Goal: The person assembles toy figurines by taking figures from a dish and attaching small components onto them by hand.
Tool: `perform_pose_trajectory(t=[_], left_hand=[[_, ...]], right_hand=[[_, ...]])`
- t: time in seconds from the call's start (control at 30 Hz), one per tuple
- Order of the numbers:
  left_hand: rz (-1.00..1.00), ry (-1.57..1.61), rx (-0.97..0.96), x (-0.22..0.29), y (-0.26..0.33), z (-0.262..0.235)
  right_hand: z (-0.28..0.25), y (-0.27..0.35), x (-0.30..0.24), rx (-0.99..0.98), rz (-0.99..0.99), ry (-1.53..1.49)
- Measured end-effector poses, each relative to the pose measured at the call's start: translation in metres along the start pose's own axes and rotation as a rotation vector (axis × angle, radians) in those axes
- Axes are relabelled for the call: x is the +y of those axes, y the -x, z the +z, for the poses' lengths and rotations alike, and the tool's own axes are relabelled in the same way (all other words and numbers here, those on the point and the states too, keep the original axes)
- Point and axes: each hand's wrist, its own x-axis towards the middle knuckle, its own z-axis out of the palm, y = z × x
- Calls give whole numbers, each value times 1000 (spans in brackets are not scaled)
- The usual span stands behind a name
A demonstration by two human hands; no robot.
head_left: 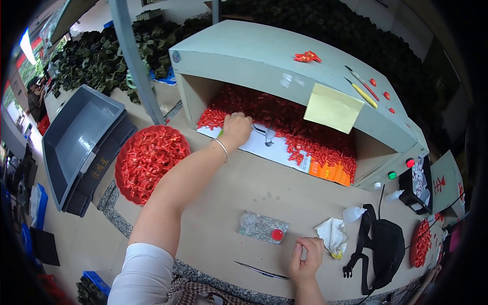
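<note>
My left hand [237, 130] reaches forward to the front edge of a heap of small red plastic parts [323, 160] under a pale green shelf [244, 58]. Its fingers are curled down among the parts; whatever they hold is hidden. A bracelet circles that wrist. My right hand [306, 256] rests near the table's front, its fingers curled in with nothing visible in them. Beside it lie thin metal tweezers [262, 270]. Farther in is a small clear tray-like piece [256, 227] with a red round cap [277, 234] on it.
Left of my forearm stands a red bowl [118, 175] full of red parts, beside stacked grey bins [81, 147]. To the right lie a crumpled white cloth [333, 235], a white squeeze bottle [353, 214] and a black strapped pouch [389, 249]. Dark green pieces [96, 66] are heaped behind.
</note>
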Motion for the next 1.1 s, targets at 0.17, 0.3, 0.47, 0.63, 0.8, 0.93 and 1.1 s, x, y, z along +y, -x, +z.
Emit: perform_pose_trajectory(t=[0.17,0.3,0.47,0.63,0.8,0.93,1.1], left_hand=[[-40,-60,27,1,-8,12],[-88,-171,-23,10,-14,16],[-57,-240,-61,1,-11,17],[-80,-108,-67,11,5,-8],[324,474,125,28,21,-14],[414,627,46,70,32,-13],[478,570,-35,98,31,2]], right_hand=[[-2,-2,0,-23,-52,2],[-7,-3,1,-5,-31,13],[-7,-4,-1,32,-66,-26],[-8,-9,-4,43,-106,-20],[-8,-7,-5,31,-103,-57],[-6,-4,-3,31,-75,-42],[-7,-3,-2,38,-72,-19]])
